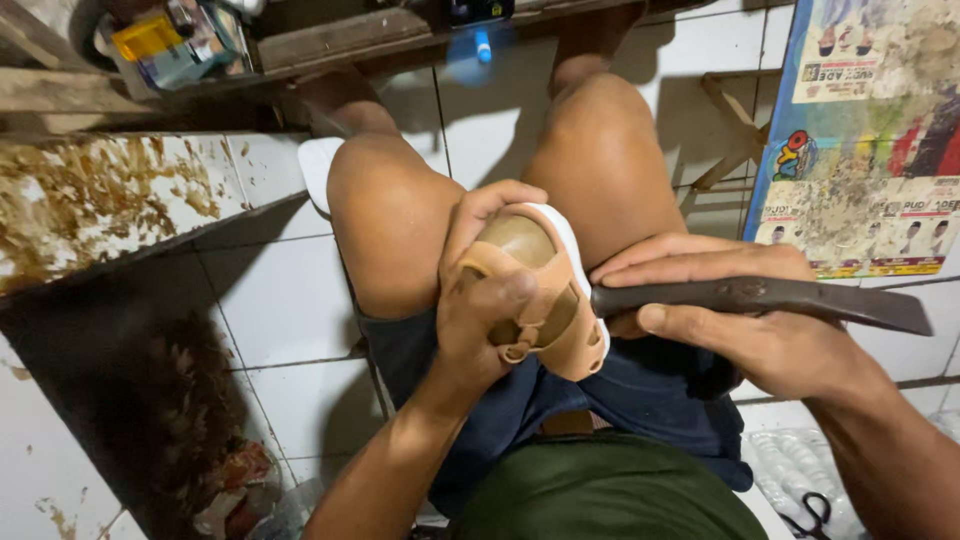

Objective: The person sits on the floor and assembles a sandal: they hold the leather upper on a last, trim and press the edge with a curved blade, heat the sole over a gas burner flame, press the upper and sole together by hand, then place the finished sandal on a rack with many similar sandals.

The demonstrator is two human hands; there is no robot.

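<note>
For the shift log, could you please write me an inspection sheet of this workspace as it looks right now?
Surface: white tiled floor; the work rests on the person's lap.
Job's things: tan sandal with a white sole; dark metal tool with its end against the sandal.
Clutter: glue-stained board on the left, scraps at the bottom left, scissors on a clear plastic sheet at the bottom right.
Grippers: left hand grips the sandal; right hand holds the tool.
Cables: nothing seen.
Surroundings: wooden shelf with packets above, printed poster on the right.
</note>
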